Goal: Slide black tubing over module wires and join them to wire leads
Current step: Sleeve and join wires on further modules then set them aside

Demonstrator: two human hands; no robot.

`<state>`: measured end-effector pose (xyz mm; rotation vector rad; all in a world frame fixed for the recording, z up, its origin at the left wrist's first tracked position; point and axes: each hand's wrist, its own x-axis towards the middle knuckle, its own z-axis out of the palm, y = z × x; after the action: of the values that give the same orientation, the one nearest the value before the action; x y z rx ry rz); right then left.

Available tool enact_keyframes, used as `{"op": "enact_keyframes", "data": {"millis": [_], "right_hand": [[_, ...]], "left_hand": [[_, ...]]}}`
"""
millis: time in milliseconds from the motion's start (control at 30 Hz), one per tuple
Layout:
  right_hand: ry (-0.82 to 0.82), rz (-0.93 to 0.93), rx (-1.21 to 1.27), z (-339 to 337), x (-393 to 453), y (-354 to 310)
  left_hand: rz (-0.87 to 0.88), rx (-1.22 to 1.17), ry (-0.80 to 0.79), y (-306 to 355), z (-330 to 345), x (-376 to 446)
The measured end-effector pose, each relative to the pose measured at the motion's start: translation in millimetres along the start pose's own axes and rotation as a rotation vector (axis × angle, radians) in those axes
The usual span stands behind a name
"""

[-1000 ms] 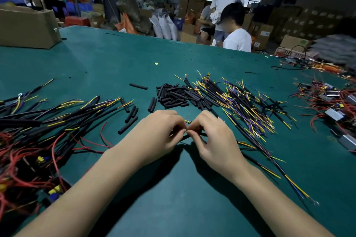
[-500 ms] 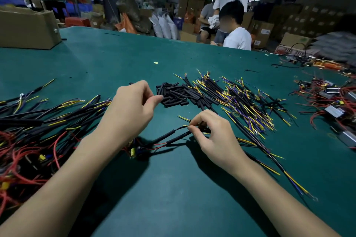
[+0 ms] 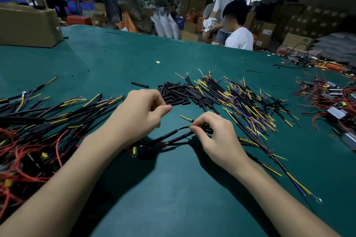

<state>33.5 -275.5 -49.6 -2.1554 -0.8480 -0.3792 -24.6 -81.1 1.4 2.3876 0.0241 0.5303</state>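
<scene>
My right hand point(image 3: 215, 136) pinches the joint where a module's two wires meet a black wire lead point(image 3: 269, 167) with yellow and blue ends. Each module wire wears a black tubing sleeve point(image 3: 170, 134). They run down-left to the small module point(image 3: 139, 150), which lies on the green table point(image 3: 173, 188) under my left wrist. My left hand point(image 3: 142, 113) hovers at the near-left edge of the pile of loose black tubing pieces point(image 3: 177, 94). Its fingers are curled and its thumb is out. Whether they hold a piece is hidden.
A heap of wire leads point(image 3: 242, 102) spreads right of the tubing pile. Joined assemblies with red wires point(image 3: 38, 127) cover the left side. More modules with red wires point(image 3: 331, 102) lie far right. A cardboard box point(image 3: 28, 25) stands back left. Two people point(image 3: 238, 38) are beyond the far edge.
My left hand let go of the joint and went up-left to the tubing pile, uncovering the sleeved wires and module. My right hand has kept its pinch in place.
</scene>
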Motion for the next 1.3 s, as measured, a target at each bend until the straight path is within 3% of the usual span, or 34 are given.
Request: {"op": "enact_keyframes", "data": {"millis": [267,567,1033,1300], "right_hand": [[0.005,0.021,0.033,1,-1,0],[0.014,-0.098,0.041,-3,-1,-5],[-0.059,-0.19,-0.136,-5,-2,-6],[-0.018,-0.18,0.069,-8,2,-6]], "left_hand": [[-0.074,0.064,-0.385,-6,1,-1],[0.046,-0.014,-0.234,0,15,-3],[0.176,-0.059,-0.241,-2,18,-3],[0.114,-0.126,-0.263,-6,22,-1]]}}
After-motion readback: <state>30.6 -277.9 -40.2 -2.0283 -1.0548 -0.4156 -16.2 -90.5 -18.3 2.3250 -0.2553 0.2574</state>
